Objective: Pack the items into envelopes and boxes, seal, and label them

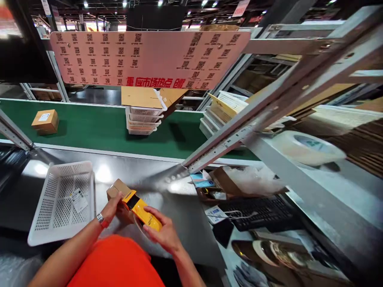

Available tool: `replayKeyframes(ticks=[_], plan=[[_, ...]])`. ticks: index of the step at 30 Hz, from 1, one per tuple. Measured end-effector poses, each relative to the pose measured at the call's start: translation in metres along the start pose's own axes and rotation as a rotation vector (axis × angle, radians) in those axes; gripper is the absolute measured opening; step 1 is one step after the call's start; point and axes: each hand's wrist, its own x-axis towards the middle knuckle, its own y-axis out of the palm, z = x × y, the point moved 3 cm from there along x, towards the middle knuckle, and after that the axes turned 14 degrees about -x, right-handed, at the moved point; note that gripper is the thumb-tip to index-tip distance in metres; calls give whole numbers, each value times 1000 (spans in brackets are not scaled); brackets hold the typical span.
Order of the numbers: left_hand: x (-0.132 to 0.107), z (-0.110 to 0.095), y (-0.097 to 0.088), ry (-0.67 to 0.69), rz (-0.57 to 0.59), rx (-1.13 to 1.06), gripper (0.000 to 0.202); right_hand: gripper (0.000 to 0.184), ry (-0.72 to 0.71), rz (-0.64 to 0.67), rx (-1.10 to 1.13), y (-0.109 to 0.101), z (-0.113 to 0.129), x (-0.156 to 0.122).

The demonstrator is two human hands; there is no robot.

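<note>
A small brown cardboard box (119,187) is on the metal bench, tilted towards me. My left hand (113,206) grips its near left side, fingers partly hidden. In my right hand (163,230) is a yellow tape dispenser (146,217), wrapped by the fingers and thumb. Its dark front end lies against the top of the box. Left of the box stands a white perforated basket (61,203), with a printed label (78,200) lying inside it.
A green conveyor belt (101,125) runs behind the bench, bearing a taped carton (45,121) and stacked white baskets (143,121). A slanted metal post (227,139) rises at the right. Beyond it are a keyboard (257,211) and a tape roll (308,148) on a shelf.
</note>
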Motion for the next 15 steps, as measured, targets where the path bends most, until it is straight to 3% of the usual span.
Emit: replayKeyframes(ticks=[3,5,10,15], plan=[[-2,11,4,-145,6,-334,69,60,24,57,-3,13,-4,2],[3,9,-5,-159,-17,-373,63,59,34,65,-10,20,-4,6],[20,-2,-36,-99,-64,29,57,58,43,84,-47,44,3,23],[54,-25,-81,-4,-158,233,44,57,42,107,-128,53,10,36]])
